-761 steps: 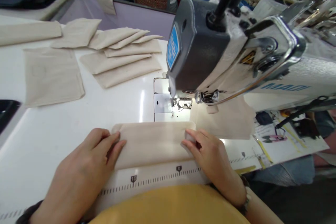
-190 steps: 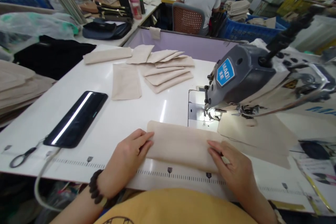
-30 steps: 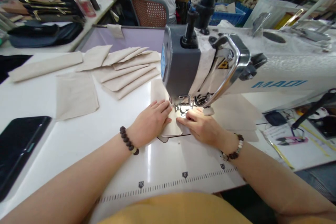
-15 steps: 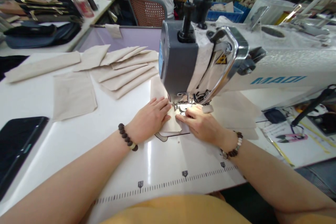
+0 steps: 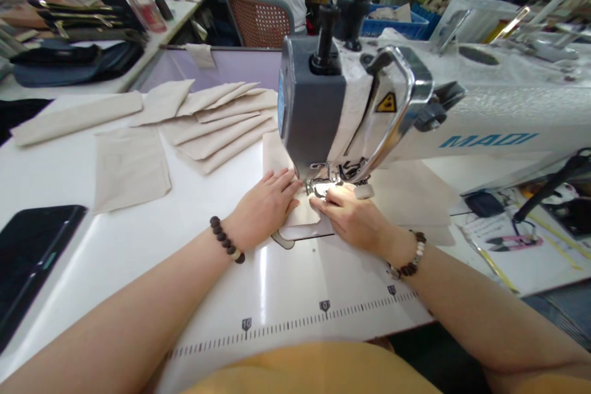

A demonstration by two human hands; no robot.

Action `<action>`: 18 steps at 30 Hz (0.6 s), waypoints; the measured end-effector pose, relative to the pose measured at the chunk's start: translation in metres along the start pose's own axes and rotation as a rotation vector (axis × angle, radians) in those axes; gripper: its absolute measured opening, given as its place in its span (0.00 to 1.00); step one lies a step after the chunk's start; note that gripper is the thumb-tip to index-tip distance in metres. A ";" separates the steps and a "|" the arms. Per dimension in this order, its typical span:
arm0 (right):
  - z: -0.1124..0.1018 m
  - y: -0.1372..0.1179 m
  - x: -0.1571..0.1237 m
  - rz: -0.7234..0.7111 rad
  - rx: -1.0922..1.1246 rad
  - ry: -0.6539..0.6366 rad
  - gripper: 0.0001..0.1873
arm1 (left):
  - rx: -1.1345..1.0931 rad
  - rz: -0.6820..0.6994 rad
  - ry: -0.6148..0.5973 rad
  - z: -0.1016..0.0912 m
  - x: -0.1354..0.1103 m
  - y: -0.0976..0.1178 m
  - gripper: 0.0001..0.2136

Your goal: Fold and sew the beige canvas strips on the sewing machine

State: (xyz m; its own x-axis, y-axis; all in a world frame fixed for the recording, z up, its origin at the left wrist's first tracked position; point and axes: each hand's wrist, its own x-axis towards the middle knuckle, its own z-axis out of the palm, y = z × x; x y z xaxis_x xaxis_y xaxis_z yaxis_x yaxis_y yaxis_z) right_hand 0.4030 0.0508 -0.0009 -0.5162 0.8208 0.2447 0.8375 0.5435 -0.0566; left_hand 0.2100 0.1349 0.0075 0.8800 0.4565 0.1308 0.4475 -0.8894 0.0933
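A beige cloth piece [image 5: 302,212] lies on the white sewing table [image 5: 115,265], its far part [image 5: 274,157] running under the head of a MAQI sewing machine [image 5: 311,98]. My left hand [image 5: 265,206] presses flat on the cloth just left of the steel presser foot [image 5: 316,188]. My right hand [image 5: 348,218] rests its fingertips on the cloth just in front of the foot, and its thumb is hidden. The needle area is partly hidden by the machine head and is brightly lit.
Several beige cloth pieces [image 5: 217,135] lie overlapped at the table's far side, with a flat piece [image 5: 130,169] and a long strip [image 5: 74,118] to the left. A black phone [image 5: 32,258] lies at left. Another beige cloth [image 5: 410,197] lies right of the machine.
Since the earliest frames, the cloth has moved from the table's front edge to the presser foot, and both hands moved forward with it. Over the last second, the view shifted only slightly.
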 end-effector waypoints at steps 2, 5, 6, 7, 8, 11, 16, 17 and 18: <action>-0.002 0.001 -0.001 -0.053 0.038 -0.003 0.17 | -0.024 0.053 0.004 -0.004 -0.004 0.004 0.09; -0.008 0.002 -0.004 -0.154 0.098 -0.030 0.16 | -0.118 0.200 -0.062 -0.012 -0.013 0.013 0.09; -0.010 0.002 -0.005 -0.171 0.104 -0.039 0.16 | -0.147 0.227 -0.091 -0.013 -0.015 0.016 0.08; -0.011 0.002 -0.006 -0.179 0.103 -0.045 0.16 | -0.167 0.238 -0.117 -0.014 -0.018 0.019 0.08; -0.012 0.001 -0.007 -0.182 0.100 -0.047 0.17 | -0.178 0.235 -0.133 -0.014 -0.019 0.021 0.07; -0.012 0.000 -0.007 -0.170 0.095 -0.041 0.17 | -0.184 0.224 -0.124 -0.011 -0.021 0.022 0.07; -0.009 0.000 -0.007 -0.133 0.096 -0.033 0.17 | -0.161 0.227 -0.087 -0.006 -0.019 0.017 0.11; -0.008 0.000 -0.007 -0.124 0.095 -0.030 0.17 | -0.160 0.228 -0.083 -0.007 -0.019 0.017 0.12; -0.007 0.000 -0.007 -0.113 0.094 -0.024 0.17 | -0.164 0.212 -0.069 -0.007 -0.019 0.016 0.12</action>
State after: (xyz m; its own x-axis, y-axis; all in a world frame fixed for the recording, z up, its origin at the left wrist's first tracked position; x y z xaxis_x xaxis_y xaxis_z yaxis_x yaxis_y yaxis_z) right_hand 0.4081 0.0442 0.0047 -0.6110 0.7571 0.2312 0.7541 0.6455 -0.1210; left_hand 0.1995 0.1120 0.0135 0.9626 0.2527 0.0978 0.2251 -0.9466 0.2306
